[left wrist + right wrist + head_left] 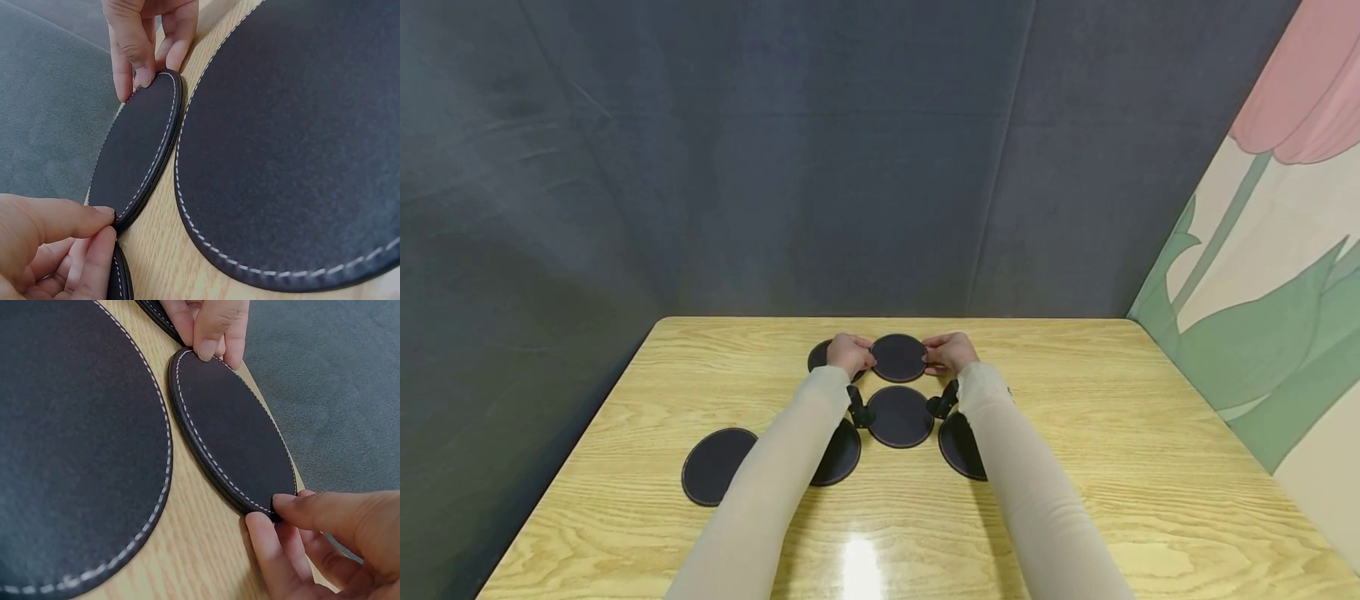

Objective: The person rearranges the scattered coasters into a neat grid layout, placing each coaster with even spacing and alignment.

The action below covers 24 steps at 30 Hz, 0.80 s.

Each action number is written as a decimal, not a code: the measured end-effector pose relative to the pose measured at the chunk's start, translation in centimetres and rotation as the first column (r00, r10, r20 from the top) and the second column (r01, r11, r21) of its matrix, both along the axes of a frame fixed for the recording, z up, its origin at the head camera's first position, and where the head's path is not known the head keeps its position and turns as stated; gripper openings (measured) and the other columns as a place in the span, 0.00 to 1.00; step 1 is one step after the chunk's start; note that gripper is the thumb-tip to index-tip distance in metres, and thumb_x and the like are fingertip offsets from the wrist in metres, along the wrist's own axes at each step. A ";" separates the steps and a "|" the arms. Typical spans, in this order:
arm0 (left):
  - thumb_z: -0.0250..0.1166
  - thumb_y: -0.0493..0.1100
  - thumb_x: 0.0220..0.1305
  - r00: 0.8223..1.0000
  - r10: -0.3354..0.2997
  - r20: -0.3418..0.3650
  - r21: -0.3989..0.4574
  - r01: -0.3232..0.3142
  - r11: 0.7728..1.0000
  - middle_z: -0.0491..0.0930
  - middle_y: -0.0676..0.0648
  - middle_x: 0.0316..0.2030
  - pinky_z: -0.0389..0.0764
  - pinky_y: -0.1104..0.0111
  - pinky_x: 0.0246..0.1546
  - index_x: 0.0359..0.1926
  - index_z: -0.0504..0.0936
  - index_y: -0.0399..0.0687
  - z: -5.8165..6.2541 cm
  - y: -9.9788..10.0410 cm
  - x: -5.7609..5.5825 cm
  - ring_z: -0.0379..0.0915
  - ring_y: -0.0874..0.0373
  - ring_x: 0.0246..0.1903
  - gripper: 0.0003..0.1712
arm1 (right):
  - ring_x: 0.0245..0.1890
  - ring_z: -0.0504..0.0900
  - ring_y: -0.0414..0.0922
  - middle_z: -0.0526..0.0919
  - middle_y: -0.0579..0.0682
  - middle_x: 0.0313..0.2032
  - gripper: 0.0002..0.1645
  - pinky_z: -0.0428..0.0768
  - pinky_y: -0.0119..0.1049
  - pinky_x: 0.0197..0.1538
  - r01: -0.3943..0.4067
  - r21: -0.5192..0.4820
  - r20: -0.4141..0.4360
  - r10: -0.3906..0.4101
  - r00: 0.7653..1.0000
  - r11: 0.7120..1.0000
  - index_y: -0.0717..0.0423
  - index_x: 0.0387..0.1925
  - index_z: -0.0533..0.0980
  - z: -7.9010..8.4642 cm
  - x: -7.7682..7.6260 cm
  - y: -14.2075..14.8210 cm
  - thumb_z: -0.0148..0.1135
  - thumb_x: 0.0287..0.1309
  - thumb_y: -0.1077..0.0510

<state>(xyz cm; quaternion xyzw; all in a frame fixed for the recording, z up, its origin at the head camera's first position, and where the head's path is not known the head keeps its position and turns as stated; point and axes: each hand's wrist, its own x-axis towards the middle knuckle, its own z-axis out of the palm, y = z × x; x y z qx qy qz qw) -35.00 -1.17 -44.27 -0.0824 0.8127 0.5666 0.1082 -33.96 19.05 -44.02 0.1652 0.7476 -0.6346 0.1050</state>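
A round black leather-look coaster [898, 357] with pale edge stitching is at the far middle of the table. My left hand [850, 354] pinches its left edge, thumb on top, as the left wrist view shows at the coaster's near end [134, 150]. At the opposite edge, my right hand [331, 537] holds it between thumb and fingers. Whether its underside touches the wood is hard to tell. Just in front lies a second coaster [901, 416], apart from both hands. Another coaster [818, 356] is partly hidden behind the left hand.
Further matching coasters lie nearer: one at left [718, 467], one partly under the left forearm [837, 454], one partly under the right forearm [962, 446]. The wooden table [1120, 467] meets a dark curtain [850, 167] behind. A wall with a painted flower [1262, 333] stands at right.
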 end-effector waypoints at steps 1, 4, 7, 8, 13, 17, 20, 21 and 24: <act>0.69 0.24 0.48 1.000 0.003 0.003 -0.010 -0.003 1.000 0.83 0.41 0.49 0.84 0.64 0.35 0.48 0.86 0.41 0.0 0.0 0.0 0.83 0.49 0.38 0.23 | 0.21 0.81 0.37 0.83 0.49 0.30 0.25 0.82 0.29 0.24 0.000 0.001 -0.001 0.000 1.000 1.000 0.69 0.57 0.74 0.0 0.0 0.0 0.60 0.56 0.76; 0.69 0.24 0.48 1.000 0.006 0.014 -0.033 -0.005 0.999 0.83 0.42 0.48 0.82 0.67 0.30 0.48 0.85 0.42 0.0 0.2 -0.1 0.81 0.52 0.35 0.24 | 0.21 0.81 0.38 0.82 0.49 0.28 0.25 0.82 0.29 0.24 0.003 0.008 -0.002 -0.003 1.000 1.000 0.69 0.57 0.75 -0.3 -0.2 0.1 0.60 0.55 0.77; 0.69 0.24 0.49 1.000 0.002 0.021 -0.048 -0.001 0.999 0.83 0.42 0.49 0.80 0.68 0.29 0.50 0.85 0.42 0.1 0.3 0.0 0.80 0.53 0.34 0.24 | 0.20 0.81 0.38 0.81 0.48 0.26 0.24 0.82 0.29 0.23 0.008 0.016 0.002 -0.008 1.000 1.000 0.68 0.56 0.76 -0.5 -0.4 0.2 0.60 0.55 0.76; 0.69 0.24 0.50 1.000 0.000 0.019 -0.051 0.001 0.999 0.83 0.41 0.49 0.80 0.68 0.29 0.50 0.85 0.42 0.1 0.3 0.0 0.80 0.53 0.35 0.24 | 0.20 0.81 0.38 0.81 0.48 0.26 0.24 0.82 0.29 0.24 0.006 0.019 0.002 -0.006 1.000 1.000 0.68 0.56 0.76 -0.5 -0.5 0.2 0.60 0.55 0.76; 0.70 0.25 0.50 1.000 -0.006 0.002 -0.096 0.007 0.995 0.84 0.42 0.47 0.80 0.68 0.30 0.49 0.85 0.42 0.4 0.4 0.3 0.81 0.53 0.36 0.23 | 0.21 0.81 0.39 0.85 0.56 0.36 0.23 0.82 0.30 0.24 0.013 0.036 0.017 -0.013 1.000 0.999 0.67 0.55 0.76 -0.2 -0.4 0.1 0.60 0.57 0.75; 0.71 0.27 0.49 1.000 -0.007 -0.010 -0.150 0.005 0.989 0.85 0.43 0.44 0.77 0.69 0.28 0.46 0.87 0.43 0.7 0.5 0.5 0.77 0.55 0.33 0.20 | 0.21 0.81 0.39 0.84 0.62 0.47 0.23 0.82 0.30 0.25 0.009 0.061 0.034 -0.011 0.999 0.998 0.65 0.56 0.77 0.2 0.0 -0.1 0.60 0.58 0.73; 0.72 0.28 0.50 1.000 -0.005 -0.007 -0.157 0.004 0.988 0.84 0.44 0.44 0.75 0.70 0.26 0.46 0.87 0.43 0.7 0.5 0.5 0.75 0.56 0.31 0.20 | 0.21 0.81 0.39 0.84 0.62 0.45 0.22 0.82 0.30 0.26 0.007 0.069 0.040 -0.009 0.999 0.998 0.65 0.56 0.77 0.3 0.1 -0.1 0.60 0.58 0.73; 0.71 0.28 0.50 1.000 -0.004 -0.004 -0.155 0.003 0.988 0.84 0.44 0.44 0.75 0.70 0.26 0.46 0.87 0.43 0.7 0.5 0.5 0.75 0.57 0.30 0.20 | 0.21 0.81 0.39 0.85 0.61 0.43 0.22 0.82 0.30 0.25 0.007 0.071 0.040 -0.009 0.999 0.997 0.65 0.56 0.77 0.4 0.1 -0.1 0.60 0.59 0.73; 0.71 0.28 0.50 1.000 -0.006 -0.001 -0.149 0.006 0.989 0.84 0.43 0.45 0.74 0.69 0.25 0.46 0.87 0.43 0.7 0.5 0.5 0.74 0.57 0.29 0.20 | 0.22 0.81 0.39 0.85 0.57 0.37 0.22 0.82 0.30 0.25 0.008 0.073 0.044 -0.012 0.999 0.997 0.64 0.56 0.77 0.4 0.1 -0.1 0.60 0.59 0.73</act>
